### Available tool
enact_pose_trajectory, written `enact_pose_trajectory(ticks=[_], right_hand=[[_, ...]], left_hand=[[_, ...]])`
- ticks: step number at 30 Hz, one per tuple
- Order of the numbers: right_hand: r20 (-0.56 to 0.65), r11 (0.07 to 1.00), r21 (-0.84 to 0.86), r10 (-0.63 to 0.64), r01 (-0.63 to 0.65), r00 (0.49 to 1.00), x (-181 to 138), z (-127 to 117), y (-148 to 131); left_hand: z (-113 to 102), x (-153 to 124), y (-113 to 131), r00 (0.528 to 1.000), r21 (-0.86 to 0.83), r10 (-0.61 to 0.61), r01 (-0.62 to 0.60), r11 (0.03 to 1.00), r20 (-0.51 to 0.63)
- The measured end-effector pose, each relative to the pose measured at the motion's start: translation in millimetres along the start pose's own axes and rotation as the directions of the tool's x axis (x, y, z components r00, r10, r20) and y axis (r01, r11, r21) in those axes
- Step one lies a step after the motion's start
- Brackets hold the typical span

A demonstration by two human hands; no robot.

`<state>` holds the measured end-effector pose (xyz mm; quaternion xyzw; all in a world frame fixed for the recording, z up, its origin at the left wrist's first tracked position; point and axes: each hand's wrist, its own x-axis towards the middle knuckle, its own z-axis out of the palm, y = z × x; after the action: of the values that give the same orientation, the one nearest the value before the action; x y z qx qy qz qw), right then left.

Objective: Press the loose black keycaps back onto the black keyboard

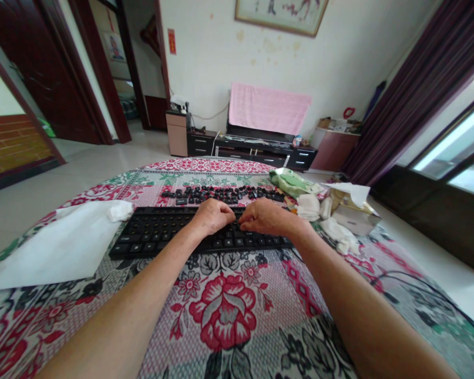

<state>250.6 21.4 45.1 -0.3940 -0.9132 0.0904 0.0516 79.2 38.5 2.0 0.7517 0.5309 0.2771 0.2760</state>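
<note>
- Black keyboard (154, 234) lay across the floral cloth (225, 310), its middle under both hands.
- Left hand (213, 216) and right hand (265, 217) were curled, fingertips meeting on the keys; whether either pinched anything could not be told.
- Loose keycaps (221, 193) sat just beyond.

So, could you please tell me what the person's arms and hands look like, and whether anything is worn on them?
Both arms are bare up to the picture's edge: no sleeves, gloves, watch or bracelet show. The left hand and right hand are bare too; rings cannot be told from here.
</note>
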Motion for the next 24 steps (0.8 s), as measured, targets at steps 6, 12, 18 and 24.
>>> enact_pose_trajectory(ticks=[6, 12, 18, 24], right_hand=[[-0.004, 1.0, -0.009, -0.008, 0.008, 1.0, 0, 2, 0], [-0.01, 0.999, 0.025, 0.029, -0.028, 1.0, 0, 2, -2], [-0.001, 0.997, 0.08, 0.017, -0.017, 1.0, 0, 3, 2], [0.005, 0.989, 0.126, 0.074, -0.074, 0.997, 0, 4, 5]], left_hand=[[-2, -1, 2, 1.0, 0.018, 0.017, -0.018, 1.0, 0.019], [-5, -5, 8, 0.991, 0.06, 0.038, -0.046, 0.997, 0.127], [-2, -3, 7, 0.993, 0.102, 0.023, -0.035, 0.994, 0.111], [0, -5, 10, 0.996, 0.116, 0.012, -0.022, 0.993, 0.09]])
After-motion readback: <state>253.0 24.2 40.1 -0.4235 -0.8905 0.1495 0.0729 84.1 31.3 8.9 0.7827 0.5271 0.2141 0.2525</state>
